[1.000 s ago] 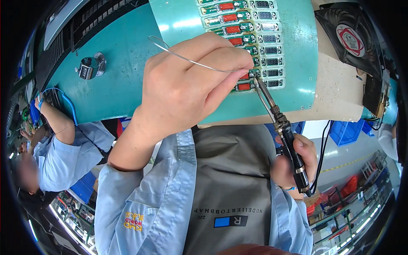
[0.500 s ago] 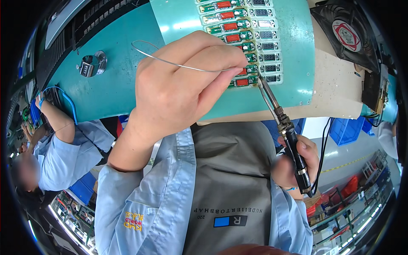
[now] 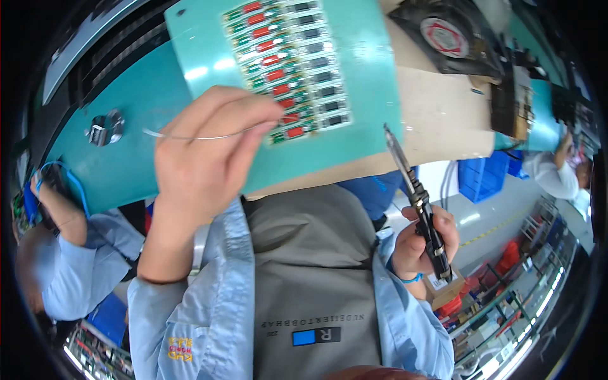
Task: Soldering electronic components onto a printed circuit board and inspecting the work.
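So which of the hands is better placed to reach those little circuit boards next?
Probably the left hand: it pinches solder wire right by the circuit boards, while the right hand holds the soldering iron off to their right.

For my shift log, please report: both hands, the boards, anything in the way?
Left hand pinching thin wire. Right hand gripping soldering iron, clear of circuit boards. Boards lie in rows on green sheet; left hand partly covers lower ones.

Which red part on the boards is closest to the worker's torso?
The bottom red part, lowest in the picture, at the near end of the column. Every other one sits higher up the column, farther from the torso.
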A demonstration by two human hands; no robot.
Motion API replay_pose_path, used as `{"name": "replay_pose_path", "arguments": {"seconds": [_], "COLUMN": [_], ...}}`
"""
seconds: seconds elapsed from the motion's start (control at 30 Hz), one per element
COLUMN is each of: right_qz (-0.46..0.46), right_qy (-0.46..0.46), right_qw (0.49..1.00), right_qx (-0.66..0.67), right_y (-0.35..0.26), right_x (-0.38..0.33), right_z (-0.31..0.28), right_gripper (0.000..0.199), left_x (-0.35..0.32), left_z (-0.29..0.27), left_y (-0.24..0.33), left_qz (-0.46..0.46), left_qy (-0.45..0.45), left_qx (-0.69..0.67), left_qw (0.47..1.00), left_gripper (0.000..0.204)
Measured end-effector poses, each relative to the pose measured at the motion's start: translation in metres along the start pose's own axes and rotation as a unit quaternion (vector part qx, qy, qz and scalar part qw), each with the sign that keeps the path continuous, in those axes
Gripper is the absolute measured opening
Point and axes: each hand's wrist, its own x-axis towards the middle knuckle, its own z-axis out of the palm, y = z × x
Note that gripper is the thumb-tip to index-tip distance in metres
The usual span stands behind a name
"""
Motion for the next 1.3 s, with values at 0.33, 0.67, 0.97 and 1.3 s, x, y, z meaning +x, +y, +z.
{"name": "replay_pose_path", "arguments": {"seconds": [0.33, 0.67, 0.97, 1.3], "right_qz": [0.075, 0.083, 0.054, 0.018], "right_qy": [0.267, 0.255, 0.275, 0.145], "right_qw": [0.955, 0.956, 0.946, 0.989], "right_qx": [-0.108, -0.121, -0.162, -0.022], "right_y": [0.059, 0.101, 0.054, 0.022], "right_x": [0.093, 0.112, 0.047, 0.004], "right_z": [-0.048, -0.029, -0.041, -0.013], "right_gripper": [0.032, 0.031, 0.036, 0.04], "left_x": [-0.014, -0.029, -0.015, -0.012], "left_z": [-0.009, -0.008, -0.004, -0.009], "left_y": [0.017, 0.013, 0.024, 0.024], "left_qz": [-0.111, -0.097, -0.098, -0.071], "left_qy": [0.06, 0.108, 0.015, -0.022], "left_qx": [-0.044, -0.12, -0.074, -0.143], "left_qw": [0.991, 0.982, 0.992, 0.987], "left_gripper": [0.015, 0.022, 0.029, 0.021]}}
